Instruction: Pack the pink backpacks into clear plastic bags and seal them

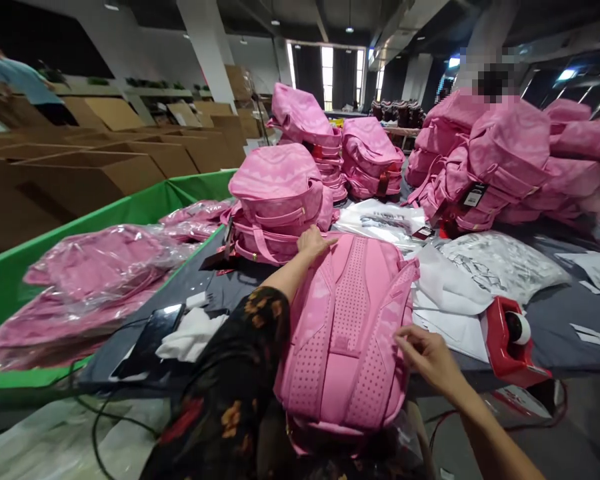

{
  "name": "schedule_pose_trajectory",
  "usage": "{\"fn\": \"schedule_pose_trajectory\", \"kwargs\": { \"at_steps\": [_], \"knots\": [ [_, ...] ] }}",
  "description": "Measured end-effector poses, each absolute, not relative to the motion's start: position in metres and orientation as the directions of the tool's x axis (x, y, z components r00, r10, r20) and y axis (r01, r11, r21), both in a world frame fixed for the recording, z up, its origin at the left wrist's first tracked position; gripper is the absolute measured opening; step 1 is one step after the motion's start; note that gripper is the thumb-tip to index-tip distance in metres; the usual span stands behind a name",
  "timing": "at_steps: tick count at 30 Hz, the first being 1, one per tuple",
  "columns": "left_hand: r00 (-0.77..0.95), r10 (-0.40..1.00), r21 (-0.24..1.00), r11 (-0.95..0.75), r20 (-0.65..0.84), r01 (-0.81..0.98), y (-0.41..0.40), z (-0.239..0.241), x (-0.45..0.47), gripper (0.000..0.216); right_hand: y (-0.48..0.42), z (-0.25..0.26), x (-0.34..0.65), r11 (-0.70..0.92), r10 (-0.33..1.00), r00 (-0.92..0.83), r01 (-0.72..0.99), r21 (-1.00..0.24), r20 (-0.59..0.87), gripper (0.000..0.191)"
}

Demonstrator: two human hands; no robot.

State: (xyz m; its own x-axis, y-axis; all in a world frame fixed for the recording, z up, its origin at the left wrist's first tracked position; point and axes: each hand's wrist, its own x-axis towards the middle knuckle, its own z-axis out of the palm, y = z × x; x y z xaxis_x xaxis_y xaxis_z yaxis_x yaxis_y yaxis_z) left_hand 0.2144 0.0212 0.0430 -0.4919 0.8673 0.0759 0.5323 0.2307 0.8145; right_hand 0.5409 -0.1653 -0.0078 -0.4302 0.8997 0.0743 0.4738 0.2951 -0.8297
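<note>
A pink backpack (347, 333) lies back-side up on the grey table, its padded back panel and straps facing me. My left hand (314, 243) rests on its far top edge, fingers curled over the rim and gripping it. My right hand (427, 357) pinches the bag's right side edge near the lower corner, fingers bent together. A floral sleeve covers my left arm.
Stacks of pink backpacks (280, 200) stand beyond and at right (495, 160). Bagged pink backpacks (90, 280) fill a green bin (5, 280) at left. A red tape dispenser (510, 340), plastic bags (500, 263), a phone (153, 333) and cardboard boxes (80, 173) surround me. Another person stands behind the right pile.
</note>
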Motion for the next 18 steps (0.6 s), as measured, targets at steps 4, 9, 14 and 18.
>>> {"fn": "schedule_pose_trajectory", "kwargs": {
  "at_steps": [4,9,14,18],
  "knots": [
    [-0.496,0.867,0.896,0.258,-0.049,0.362,0.041,0.049,0.19,0.034,-0.149,0.005,0.509,0.529,0.722,-0.682,0.438,-0.727,0.115,0.025],
    [-0.399,0.906,0.953,0.236,-0.143,0.193,-0.002,0.049,0.151,0.026,-0.071,0.009,0.452,0.602,0.698,-0.669,0.358,-0.713,0.254,0.018],
    [-0.308,0.937,0.985,0.17,-0.164,-0.007,-0.032,0.037,0.15,0.024,0.004,0.007,0.332,0.598,0.76,-0.572,0.428,-0.678,0.309,0.033],
    [-0.326,0.929,0.984,0.156,-0.174,-0.08,-0.033,0.03,0.143,0.028,0.027,0.013,0.284,0.49,0.835,-0.531,0.603,-0.63,0.142,0.019]
  ]
}}
